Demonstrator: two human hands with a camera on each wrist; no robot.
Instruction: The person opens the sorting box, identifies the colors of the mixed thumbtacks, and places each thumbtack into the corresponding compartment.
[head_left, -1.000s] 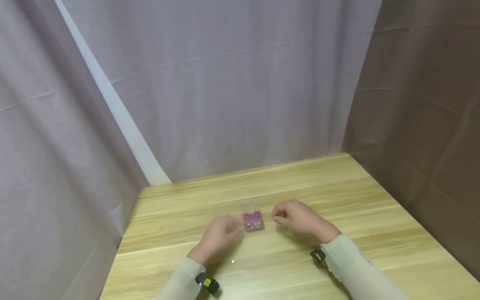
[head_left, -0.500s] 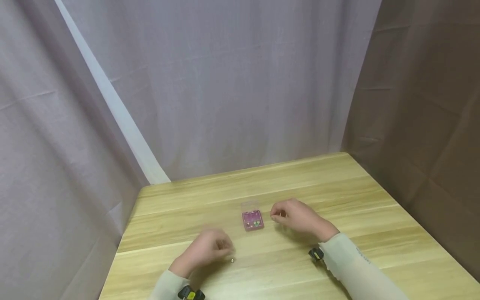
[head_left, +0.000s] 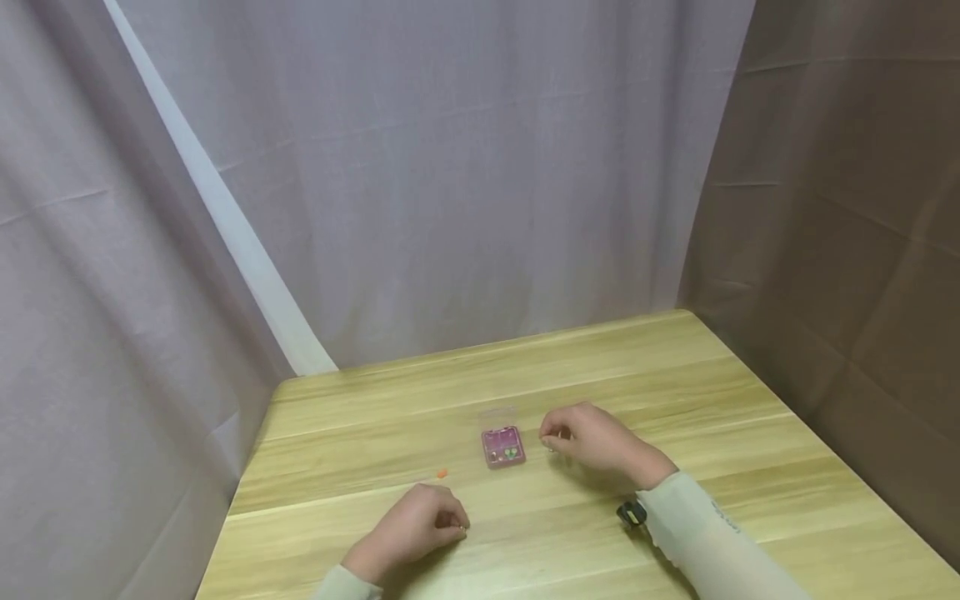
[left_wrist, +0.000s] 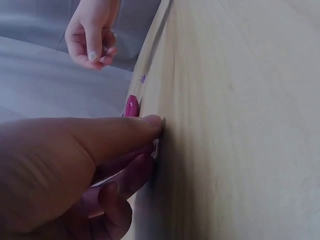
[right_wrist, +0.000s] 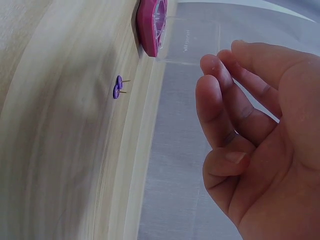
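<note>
In the head view my left hand point(head_left: 420, 521) is low over the table, thumb and fingertips pinching a tiny gold-coloured piece point(head_left: 462, 529); its kind is too small to tell. The left wrist view shows those fingertips at the tabletop. My right hand point(head_left: 592, 437) hovers right of the box, fingers loosely curled; I see nothing between them in the right wrist view. Between the hands sits a small pink box point(head_left: 503, 447), its clear lid point(right_wrist: 190, 40) raised. Green and gold-coloured small pieces lie in its near compartments. Two purple stud earrings point(right_wrist: 118, 87) lie near my right hand.
A small orange piece point(head_left: 442, 473) lies on the table left of the box. The wooden tabletop point(head_left: 637, 367) ends at grey curtains point(head_left: 465, 208) behind and a brown curtain point(head_left: 840, 250) on the right.
My left hand has come back from beside the box to the gold-coloured piece nearer me and pinches it. The orange piece is now uncovered. My right hand has hardly moved.
</note>
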